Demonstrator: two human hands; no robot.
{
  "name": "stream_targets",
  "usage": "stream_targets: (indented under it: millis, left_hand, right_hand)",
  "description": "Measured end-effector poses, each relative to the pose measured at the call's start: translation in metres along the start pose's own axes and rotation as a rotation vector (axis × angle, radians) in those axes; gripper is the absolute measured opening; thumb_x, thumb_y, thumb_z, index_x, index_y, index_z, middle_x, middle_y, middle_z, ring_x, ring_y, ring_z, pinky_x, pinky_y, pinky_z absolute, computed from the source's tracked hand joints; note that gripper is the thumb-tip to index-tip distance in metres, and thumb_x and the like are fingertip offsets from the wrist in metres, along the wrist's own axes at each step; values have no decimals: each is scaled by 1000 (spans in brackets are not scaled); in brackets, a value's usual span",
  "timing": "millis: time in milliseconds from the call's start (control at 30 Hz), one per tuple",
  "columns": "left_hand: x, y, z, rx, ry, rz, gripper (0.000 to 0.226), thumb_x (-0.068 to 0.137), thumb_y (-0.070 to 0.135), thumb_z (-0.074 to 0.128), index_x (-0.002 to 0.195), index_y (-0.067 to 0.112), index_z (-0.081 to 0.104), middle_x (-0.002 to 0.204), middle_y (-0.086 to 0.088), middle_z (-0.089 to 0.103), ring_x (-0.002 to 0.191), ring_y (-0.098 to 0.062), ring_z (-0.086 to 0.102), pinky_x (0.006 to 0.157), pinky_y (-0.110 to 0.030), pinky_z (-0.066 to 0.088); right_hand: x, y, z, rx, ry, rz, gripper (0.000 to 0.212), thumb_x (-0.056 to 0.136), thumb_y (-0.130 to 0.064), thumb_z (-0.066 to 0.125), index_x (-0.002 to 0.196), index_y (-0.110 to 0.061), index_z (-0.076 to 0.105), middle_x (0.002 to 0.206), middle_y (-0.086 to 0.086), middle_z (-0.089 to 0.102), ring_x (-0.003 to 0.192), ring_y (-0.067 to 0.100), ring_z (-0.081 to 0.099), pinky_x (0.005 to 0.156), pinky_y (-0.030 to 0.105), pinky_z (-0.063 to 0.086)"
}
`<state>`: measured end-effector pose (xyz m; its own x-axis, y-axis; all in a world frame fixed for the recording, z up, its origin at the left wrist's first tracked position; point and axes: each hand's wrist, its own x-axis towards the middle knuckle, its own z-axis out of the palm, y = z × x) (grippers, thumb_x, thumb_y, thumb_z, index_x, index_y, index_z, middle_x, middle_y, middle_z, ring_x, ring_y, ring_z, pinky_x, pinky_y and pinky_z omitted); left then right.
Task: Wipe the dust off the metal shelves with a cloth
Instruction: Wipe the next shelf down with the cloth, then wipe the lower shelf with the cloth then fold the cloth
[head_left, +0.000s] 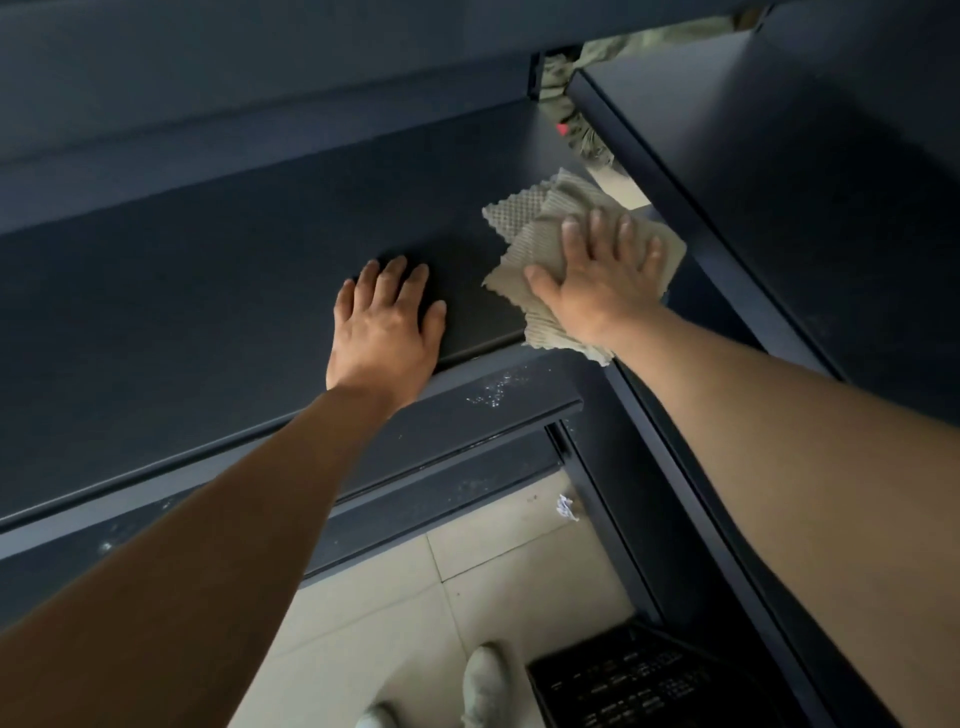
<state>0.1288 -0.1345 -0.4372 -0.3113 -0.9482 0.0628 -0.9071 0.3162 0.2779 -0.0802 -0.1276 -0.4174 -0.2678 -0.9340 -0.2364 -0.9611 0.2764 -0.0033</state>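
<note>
A dark blue-grey metal shelf (182, 291) runs across the view. On its right end lies a beige waffle-textured cloth (524, 218). My right hand (602, 275) presses flat on the cloth with fingers spread, near the shelf's right corner. My left hand (387, 327) rests flat on the bare shelf just left of the cloth, fingers apart, holding nothing. The shelf's front lip (483, 387) carries pale dust specks.
A second dark shelf unit (779, 156) stands at right angles on the right. Olive fabric (566, 83) shows in the gap behind. Lower shelf rails sit below. On the tiled floor (415, 597) are a crumpled paper scrap (565, 506), a black crate (639, 680) and my shoe (485, 686).
</note>
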Motion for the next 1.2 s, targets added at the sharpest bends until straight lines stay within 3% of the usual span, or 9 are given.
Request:
stream_targets:
  millis: [267, 500, 767, 833, 900, 967, 1100, 1200]
  left_hand:
    - [-4, -6, -3, -21, 22, 0, 49, 97, 37, 31, 142, 17, 31, 151, -4, 27, 141, -25, 14, 118, -39, 4]
    - [-36, -38, -20, -381, 89, 106, 38, 96, 13, 39, 133, 7, 45, 141, -11, 42, 133, -26, 32, 115, -33, 19]
    - [-122, -126, -51, -222, 149, 161, 39, 89, 6, 36, 123, 2, 55, 126, -16, 56, 121, -32, 49, 114, -38, 21]
    - [-140, -145, -60, -202, 190, 180, 40, 84, 2, 36, 117, 1, 59, 119, -18, 60, 111, -36, 53, 109, -45, 32]
    - [-158, -158, -68, -197, 235, 204, 38, 82, 0, 37, 111, 2, 62, 111, -18, 62, 101, -38, 56, 96, -49, 42]
    - [-175, -167, -71, -167, 256, 262, 39, 80, 2, 35, 106, 2, 64, 104, -18, 63, 91, -38, 58, 84, -47, 47]
    - [-200, -173, -53, -122, 186, 495, 39, 75, 0, 36, 99, 0, 66, 97, -17, 65, 85, -35, 62, 76, -43, 53]
    - [-205, -179, -21, -120, 36, 464, 38, 77, -5, 41, 105, 2, 66, 104, -15, 64, 93, -35, 61, 82, -44, 51]
  right_hand:
    - [-6, -19, 6, 104, 101, 45, 64, 98, -53, 19, 153, -23, 6, 161, 6, -2, 147, 30, -7, 115, 53, -7]
    - [-45, -73, 23, 185, 212, -14, 51, 101, -34, 24, 151, -20, 21, 161, 4, 11, 148, 27, 1, 117, 49, -5]
    - [-118, -182, 44, 256, 285, -231, 44, 98, -14, 39, 142, -15, 35, 157, 4, 25, 147, 25, 13, 118, 44, -1]
    - [-143, -204, 54, 300, 313, -276, 45, 95, -6, 42, 140, -10, 39, 153, 8, 33, 146, 27, 18, 119, 44, 4]
    - [-169, -219, 68, 350, 397, -312, 44, 88, 3, 43, 131, -5, 50, 141, 15, 49, 138, 32, 35, 115, 49, 23]
    - [-192, -226, 83, 402, 468, -294, 43, 82, 7, 44, 122, -2, 56, 124, 17, 61, 121, 35, 53, 99, 50, 44]
    - [-216, -221, 111, 543, 414, -106, 41, 89, 6, 49, 129, -2, 52, 123, 17, 61, 112, 32, 58, 96, 41, 48]
    - [-215, -213, 131, 646, 380, 38, 38, 95, 1, 44, 133, -2, 50, 128, 17, 58, 117, 33, 56, 98, 37, 46]
